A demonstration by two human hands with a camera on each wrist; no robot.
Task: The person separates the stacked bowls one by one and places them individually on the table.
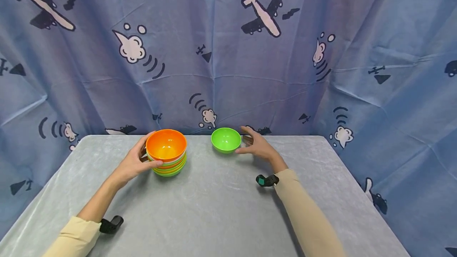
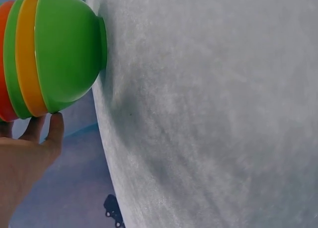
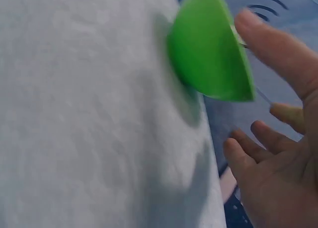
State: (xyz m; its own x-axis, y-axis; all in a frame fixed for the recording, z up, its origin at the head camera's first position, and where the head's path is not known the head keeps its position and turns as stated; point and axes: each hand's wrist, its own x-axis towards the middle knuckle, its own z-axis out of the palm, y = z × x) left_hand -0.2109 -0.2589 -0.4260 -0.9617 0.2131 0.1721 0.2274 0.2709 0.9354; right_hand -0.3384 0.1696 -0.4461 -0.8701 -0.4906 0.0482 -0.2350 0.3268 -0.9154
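Note:
On the left of the table stands a stack of nested bowls (image 1: 168, 144), with an orange one on top and green and orange rims below. My left hand (image 1: 137, 161) grips its left side, thumb at the front and fingers behind. The left wrist view has the stack's green bottom bowl (image 2: 67, 49) close over the table, with fingers of the left hand (image 2: 27, 156) on the rims. A single green bowl (image 1: 226, 140) sits near the table's back edge. Beside its right side is my right hand (image 1: 260, 146), fingers spread. In the right wrist view a gap separates the fingers (image 3: 238, 156) from the bowl (image 3: 206, 49).
A pale grey cloth covers the table (image 1: 214, 209), whose back edge runs just behind the bowls. Behind it hangs a blue curtain (image 1: 228, 62) printed with planes and clouds. Black bands (image 1: 111, 224) are strapped on both wrists.

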